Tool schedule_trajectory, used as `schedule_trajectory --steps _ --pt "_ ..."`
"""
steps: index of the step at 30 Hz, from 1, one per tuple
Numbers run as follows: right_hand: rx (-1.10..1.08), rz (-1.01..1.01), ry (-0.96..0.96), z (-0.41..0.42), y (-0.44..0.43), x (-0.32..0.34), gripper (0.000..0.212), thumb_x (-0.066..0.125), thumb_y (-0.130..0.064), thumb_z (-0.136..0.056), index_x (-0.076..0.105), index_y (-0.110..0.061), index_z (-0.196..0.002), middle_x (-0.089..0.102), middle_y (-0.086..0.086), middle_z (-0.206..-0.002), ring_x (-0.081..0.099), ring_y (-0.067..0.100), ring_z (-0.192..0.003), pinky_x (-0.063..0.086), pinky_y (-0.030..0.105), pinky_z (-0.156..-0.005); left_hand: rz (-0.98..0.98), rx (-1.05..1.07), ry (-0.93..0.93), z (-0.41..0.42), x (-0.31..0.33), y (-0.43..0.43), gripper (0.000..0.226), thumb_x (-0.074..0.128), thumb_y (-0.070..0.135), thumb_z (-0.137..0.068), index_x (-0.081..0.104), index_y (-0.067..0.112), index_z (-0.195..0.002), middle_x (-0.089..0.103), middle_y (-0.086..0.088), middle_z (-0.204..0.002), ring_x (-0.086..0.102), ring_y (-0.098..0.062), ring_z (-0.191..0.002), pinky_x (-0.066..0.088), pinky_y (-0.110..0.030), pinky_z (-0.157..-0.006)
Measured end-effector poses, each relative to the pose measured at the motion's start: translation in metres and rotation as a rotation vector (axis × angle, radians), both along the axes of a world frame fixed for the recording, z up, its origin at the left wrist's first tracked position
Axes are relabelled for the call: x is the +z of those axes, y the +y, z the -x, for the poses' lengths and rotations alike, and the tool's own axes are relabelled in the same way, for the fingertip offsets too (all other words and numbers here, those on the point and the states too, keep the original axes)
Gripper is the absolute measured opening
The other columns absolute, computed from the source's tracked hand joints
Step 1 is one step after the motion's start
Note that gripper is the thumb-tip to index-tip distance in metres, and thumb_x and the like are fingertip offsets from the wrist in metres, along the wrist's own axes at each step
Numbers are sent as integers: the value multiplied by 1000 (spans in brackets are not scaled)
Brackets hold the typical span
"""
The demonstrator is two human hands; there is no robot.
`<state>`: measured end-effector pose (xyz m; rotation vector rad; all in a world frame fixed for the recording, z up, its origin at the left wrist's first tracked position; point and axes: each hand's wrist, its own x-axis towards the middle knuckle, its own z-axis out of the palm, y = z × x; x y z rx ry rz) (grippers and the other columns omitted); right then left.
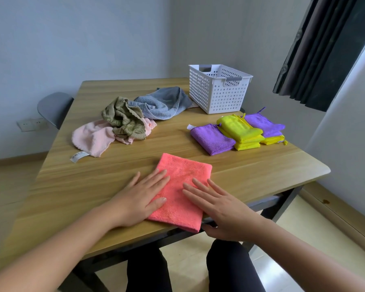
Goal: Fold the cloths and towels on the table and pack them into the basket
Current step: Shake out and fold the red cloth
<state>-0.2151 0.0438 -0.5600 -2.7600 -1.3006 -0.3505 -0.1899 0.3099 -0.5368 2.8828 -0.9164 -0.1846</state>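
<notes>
A wood-grain bench (76, 186) stands in the corner of a pale-walled room, with a dark curtain (316, 49) at the far right and a grey chair (53, 108) beyond the left edge.

A coral cloth (183, 186), folded into a rectangle, lies flat at the near edge of the bench, and its near corner reaches that edge. The left hand (141, 197) rests palm down on the cloth's left side, fingers extended and spread; the grip is wide and holds nothing. The right hand (221, 207) rests palm down on the cloth's right side, fingers likewise extended, with the thumb at the bench edge; its grip is also wide and holds nothing.

At the far right of the bench stands a white perforated basket (217, 93); no cloths are visible inside it. Just near of the basket, folded cloths lie in a row: a purple cloth (211, 140) on the left, a stack of yellow cloths (240, 131) touching it in the middle, and a second purple cloth (263, 123) lying on another yellow cloth (272, 140) on the right.

At the far left centre lies an unfolded heap: a pink towel (93, 138) with a white label nearest, an olive towel (124, 119) crumpled over it, and a grey-blue towel (162, 102) behind, reaching to the basket.
</notes>
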Motion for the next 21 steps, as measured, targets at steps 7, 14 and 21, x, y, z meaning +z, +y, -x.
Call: schedule_trajectory --steps 7,14,21 --pt "75 -220 31 -1 8 -10 52 54 -30 -93 43 -16 -141 38 -2 -149 29 12 -140 27 38 -115 2 -33 -3 15 -2 4 93 1 86 -67 -15 37 -145 -27 16 -151 -31 6 -133 -17 -34 -115" --pt "-20 -547 412 9 3 7 37 49 -30 -95 58 -19 -129 54 -8 -136 40 2 -132 28 27 -114 179 -124 -76 29 -5 18 78 35 82 -71 15 50 -140 -3 23 -154 -9 11 -138 -9 -28 -116" --pt "-229 -843 559 6 5 20 36 51 -42 -91 54 -11 -73 44 -5 -68 38 11 -63 33 33 -59 694 96 -104 27 -3 10 26 60 54 -81 69 34 -96 66 30 -91 60 11 -86 44 -11 -79"
